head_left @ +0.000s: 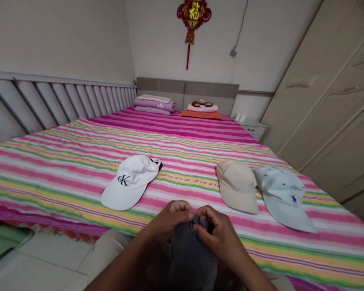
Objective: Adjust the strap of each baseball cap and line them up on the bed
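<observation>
A dark grey cap (pixel 192 256) hangs between my hands at the bed's near edge. My left hand (pixel 170 220) pinches its top edge, thumb and fingers pressed together. My right hand (pixel 220 230) grips the same edge just to the right, its fingertips close to the left ones. On the striped sheet, a white cap (pixel 135 178) with black lettering lies to the left. To the right rest a beige cap (pixel 236 184) and a pale blue cap (pixel 280 192), side by side and touching.
The striped bed sheet (pixel 182 151) spreads ahead. Folded purple bedding (pixel 154 105) and an orange and pink pile (pixel 202 110) lie by the headboard (pixel 210 93). A railing (pixel 60 99) runs along the left; a wardrobe (pixel 327 97) stands right. A green stool (pixel 10 242) is lower left.
</observation>
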{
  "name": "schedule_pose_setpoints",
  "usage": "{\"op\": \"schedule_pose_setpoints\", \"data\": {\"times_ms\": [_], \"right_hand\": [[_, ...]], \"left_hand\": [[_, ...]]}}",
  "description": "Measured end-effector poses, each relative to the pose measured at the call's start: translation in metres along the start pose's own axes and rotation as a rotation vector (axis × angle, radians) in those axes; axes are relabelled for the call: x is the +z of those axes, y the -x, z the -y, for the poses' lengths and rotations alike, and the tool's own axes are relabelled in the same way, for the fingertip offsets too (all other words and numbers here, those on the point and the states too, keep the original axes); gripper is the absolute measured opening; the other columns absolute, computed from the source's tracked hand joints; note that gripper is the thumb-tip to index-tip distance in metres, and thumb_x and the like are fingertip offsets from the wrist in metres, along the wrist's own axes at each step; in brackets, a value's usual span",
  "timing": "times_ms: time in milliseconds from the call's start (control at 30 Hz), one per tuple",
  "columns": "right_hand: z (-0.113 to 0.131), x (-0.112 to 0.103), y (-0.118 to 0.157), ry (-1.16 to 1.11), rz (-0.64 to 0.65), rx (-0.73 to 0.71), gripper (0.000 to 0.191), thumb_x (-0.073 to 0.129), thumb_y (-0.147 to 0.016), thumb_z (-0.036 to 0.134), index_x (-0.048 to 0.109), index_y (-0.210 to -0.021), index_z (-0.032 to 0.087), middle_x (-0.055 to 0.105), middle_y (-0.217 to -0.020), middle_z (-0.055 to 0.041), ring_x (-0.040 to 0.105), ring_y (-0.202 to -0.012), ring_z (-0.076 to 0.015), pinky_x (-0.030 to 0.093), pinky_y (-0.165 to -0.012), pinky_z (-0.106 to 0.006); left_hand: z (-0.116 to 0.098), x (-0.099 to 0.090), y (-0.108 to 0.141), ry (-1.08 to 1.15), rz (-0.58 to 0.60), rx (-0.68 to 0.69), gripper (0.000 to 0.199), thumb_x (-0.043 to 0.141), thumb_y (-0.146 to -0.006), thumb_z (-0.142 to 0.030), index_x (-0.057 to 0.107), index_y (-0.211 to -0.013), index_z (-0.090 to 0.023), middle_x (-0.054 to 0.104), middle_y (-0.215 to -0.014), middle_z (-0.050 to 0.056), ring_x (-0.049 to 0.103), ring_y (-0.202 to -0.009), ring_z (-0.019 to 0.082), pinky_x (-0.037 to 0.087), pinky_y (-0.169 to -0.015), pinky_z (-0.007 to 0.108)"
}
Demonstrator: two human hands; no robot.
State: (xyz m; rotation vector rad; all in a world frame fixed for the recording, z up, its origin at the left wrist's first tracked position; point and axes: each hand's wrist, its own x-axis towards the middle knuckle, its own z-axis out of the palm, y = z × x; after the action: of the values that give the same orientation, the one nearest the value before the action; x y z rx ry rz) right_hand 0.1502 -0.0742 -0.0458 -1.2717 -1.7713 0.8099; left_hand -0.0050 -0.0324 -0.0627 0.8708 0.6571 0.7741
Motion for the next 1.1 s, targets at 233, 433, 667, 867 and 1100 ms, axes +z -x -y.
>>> {"op": "schedule_pose_setpoints", "data": {"times_ms": [233, 433, 667, 867, 1100], "right_hand": [[-0.007, 0.006, -0.002, -0.174, -0.156, -0.068, 0.01, 0.057, -0.071, 0.016, 0.065, -0.076, 0.021, 0.059, -0.069, -0.0022, 0.053, -0.063, -0.0158, 0.041, -0.056, -0.026], [-0.002, 0.001, -0.001, -0.202, -0.299, -0.117, 0.01, 0.061, -0.07, 0.018, 0.069, -0.07, 0.022, 0.064, -0.075, -0.0059, 0.059, -0.071, -0.0194, 0.046, -0.061, -0.029], [0.001, 0.0, 0.0, -0.464, -0.183, 0.164, 0.017, 0.059, -0.074, 0.034, 0.062, -0.073, 0.017, 0.057, -0.053, 0.0007, 0.05, -0.048, -0.012, 0.037, -0.047, -0.024], [0.001, -0.001, -0.001, -0.568, -0.109, 0.154, 0.021, 0.055, -0.078, 0.037, 0.054, -0.076, 0.017, 0.055, -0.05, 0.0025, 0.048, -0.046, -0.0099, 0.034, -0.047, -0.022], [0.0, -0.005, -0.004, -0.537, -0.033, 0.166, 0.023, 0.057, -0.077, 0.038, 0.057, -0.078, 0.015, 0.055, -0.052, 0.0019, 0.048, -0.049, -0.01, 0.033, -0.048, -0.023]], "left_hand": [[0.007, 0.003, -0.003, 0.084, 0.01, 0.066, 0.025, 0.075, -0.051, -0.015, 0.055, -0.065, -0.013, 0.056, -0.055, -0.002, 0.048, -0.048, 0.006, 0.033, -0.049, 0.017], [0.009, 0.004, -0.005, 0.059, -0.01, 0.037, 0.023, 0.074, -0.053, -0.014, 0.056, -0.067, -0.013, 0.058, -0.055, -0.001, 0.051, -0.047, 0.008, 0.034, -0.048, 0.019], [0.011, 0.006, -0.005, 0.109, 0.051, 0.03, 0.019, 0.07, -0.056, -0.011, 0.061, -0.072, -0.011, 0.064, -0.06, 0.004, 0.057, -0.051, 0.011, 0.04, -0.053, 0.022], [0.008, 0.007, -0.005, 0.1, 0.117, 0.035, 0.019, 0.067, -0.058, -0.009, 0.065, -0.077, -0.011, 0.067, -0.063, 0.005, 0.057, -0.053, 0.01, 0.039, -0.055, 0.02], [0.002, 0.007, -0.004, 0.03, 0.226, -0.004, 0.016, 0.06, -0.062, -0.009, 0.069, -0.075, -0.006, 0.065, -0.064, 0.006, 0.055, -0.055, 0.008, 0.039, -0.056, 0.018]]}}
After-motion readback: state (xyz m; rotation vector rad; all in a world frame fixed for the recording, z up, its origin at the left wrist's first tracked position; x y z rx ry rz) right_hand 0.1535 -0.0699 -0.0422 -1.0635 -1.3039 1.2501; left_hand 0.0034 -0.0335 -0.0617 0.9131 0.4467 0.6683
